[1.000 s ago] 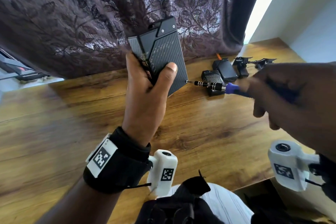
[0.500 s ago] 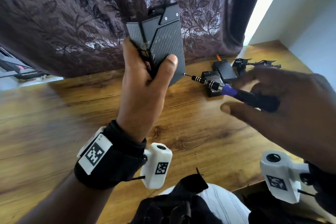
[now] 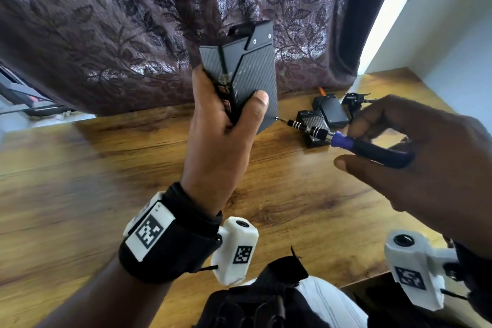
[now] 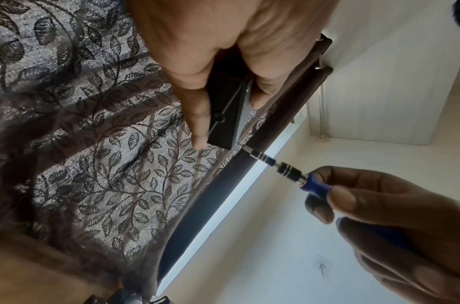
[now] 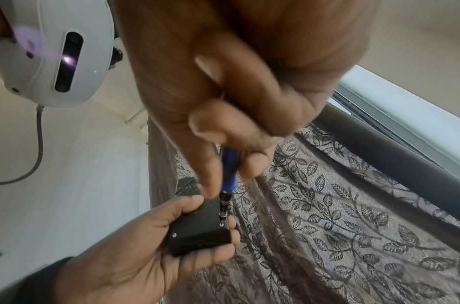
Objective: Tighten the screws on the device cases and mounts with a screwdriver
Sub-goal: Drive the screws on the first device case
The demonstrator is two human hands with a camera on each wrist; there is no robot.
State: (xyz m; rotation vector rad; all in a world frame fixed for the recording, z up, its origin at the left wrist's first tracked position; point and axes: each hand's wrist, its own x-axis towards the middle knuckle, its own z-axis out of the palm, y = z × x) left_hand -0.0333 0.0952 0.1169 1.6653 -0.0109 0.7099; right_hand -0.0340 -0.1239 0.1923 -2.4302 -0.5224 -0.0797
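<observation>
The screwdriver (image 3: 372, 148) is being held in the right hand (image 3: 426, 168), nearest on the right of the head view, with the fingers curled round its dark handle and the thumb and fingertips pinching near the blue collar. The shaft is being pointed leftward, slightly upward, and its tip is being applied at the lower right edge of the device case (image 3: 245, 80).

The device case is being gripped upright above the table (image 3: 80, 194) by the left hand (image 3: 221, 146), with the thumb pressed on its carbon-pattern face and the fingers wrapped behind its left edge. A black strap carrying a white marker block is being worn at the left wrist.

Farther back on the wooden table, to the right, a group of smaller black cases and mounts (image 3: 327, 117) is lying near the curtain (image 3: 133, 21). The leaf-patterned curtain is hanging behind the table; a bright strip of window and a pale wall are being shown at far right.
</observation>
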